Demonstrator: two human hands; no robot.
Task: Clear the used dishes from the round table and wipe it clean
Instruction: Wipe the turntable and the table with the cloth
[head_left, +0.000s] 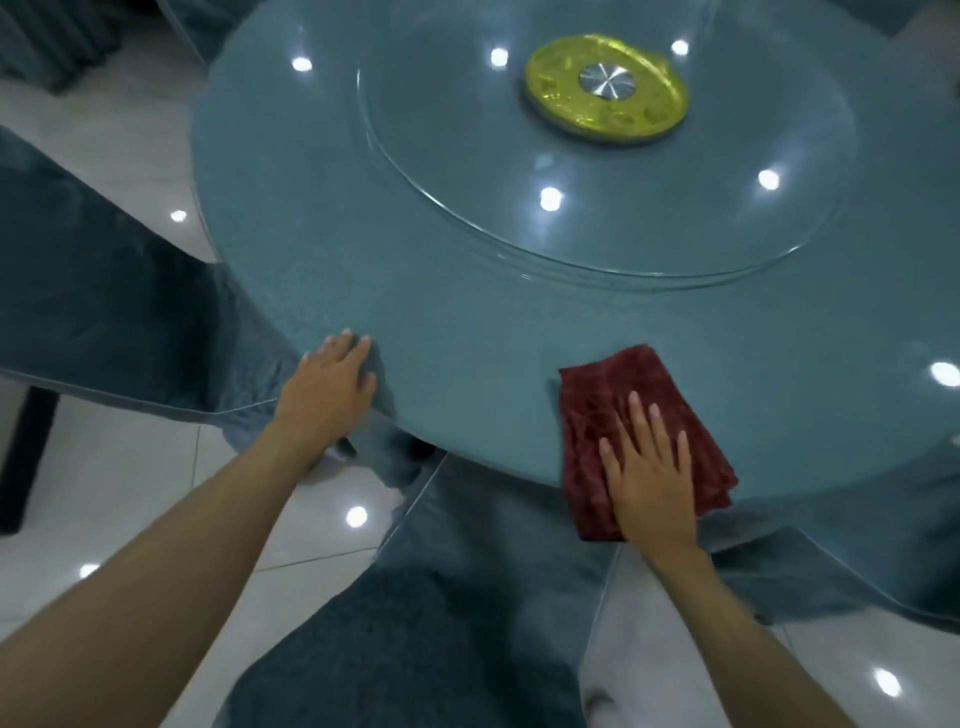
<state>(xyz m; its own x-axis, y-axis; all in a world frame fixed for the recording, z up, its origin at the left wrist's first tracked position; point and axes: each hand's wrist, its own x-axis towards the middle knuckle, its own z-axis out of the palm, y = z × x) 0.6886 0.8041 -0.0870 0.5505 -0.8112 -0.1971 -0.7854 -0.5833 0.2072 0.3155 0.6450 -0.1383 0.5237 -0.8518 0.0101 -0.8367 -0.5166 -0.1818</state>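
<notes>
A round table (322, 223) with a teal cloth under glass fills the view. A dark red folded cloth (618, 379) lies at its near edge, partly hanging over the rim. My right hand (649, 467) presses flat on the red cloth, fingers spread. My left hand (332, 384) rests on the table's near-left edge, fingers curled over the rim. A glass turntable (467, 156) sits in the middle of the table, on a gold hub (556, 88) with a silver centre. No dishes show on the table.
The teal tablecloth (467, 623) hangs down below the rim toward me. A cloth-covered chair (78, 291) stands at the left. The floor (130, 493) is glossy light tile with ceiling-light reflections. A dark post (26, 457) stands at the far left.
</notes>
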